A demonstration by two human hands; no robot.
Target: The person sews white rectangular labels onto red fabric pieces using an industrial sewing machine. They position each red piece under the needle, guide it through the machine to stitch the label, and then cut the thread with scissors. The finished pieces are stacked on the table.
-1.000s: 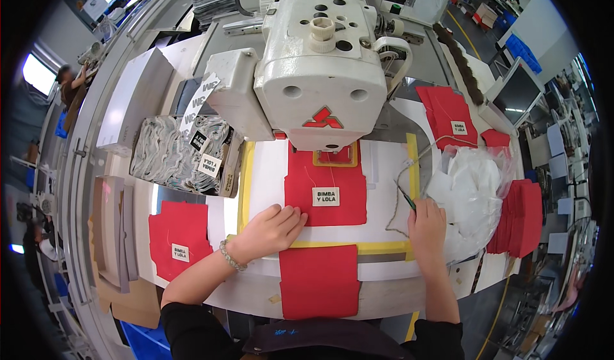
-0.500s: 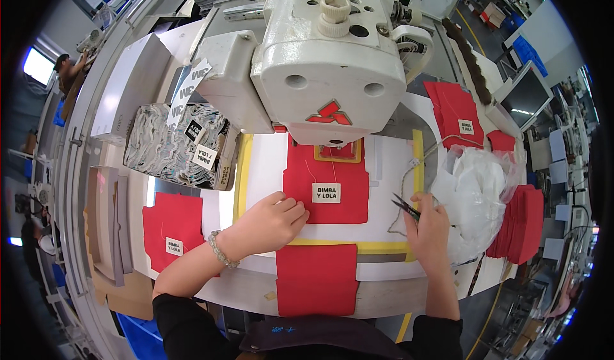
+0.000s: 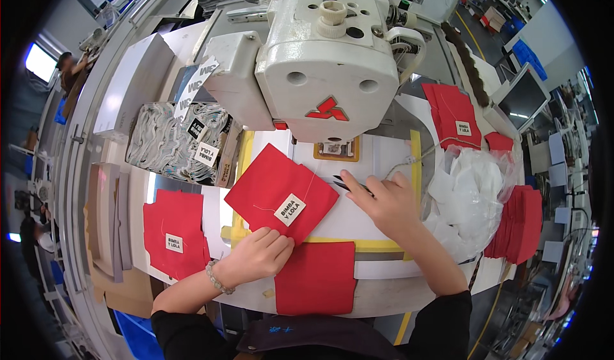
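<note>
My left hand is closed on the lower corner of a red fabric piece. A white label lies on that piece, with loose thread ends trailing from it; the piece sits turned aslant, left of the presser frame. In my right hand is a pair of small dark thread snips, its tips close to the fabric's right corner. A second red piece without a label lies at the table's near edge. Above the work stands the white head of a sewing machine.
At left a box of folded labels stands behind a labelled red piece. On the right are a clear bag of white pieces, a red stack and labelled red pieces. Yellow tape borders the white work plate.
The labelled red piece has come out from under the machine, moved left and turned. My right hand has brought the snips in from the right, up to the fabric.
</note>
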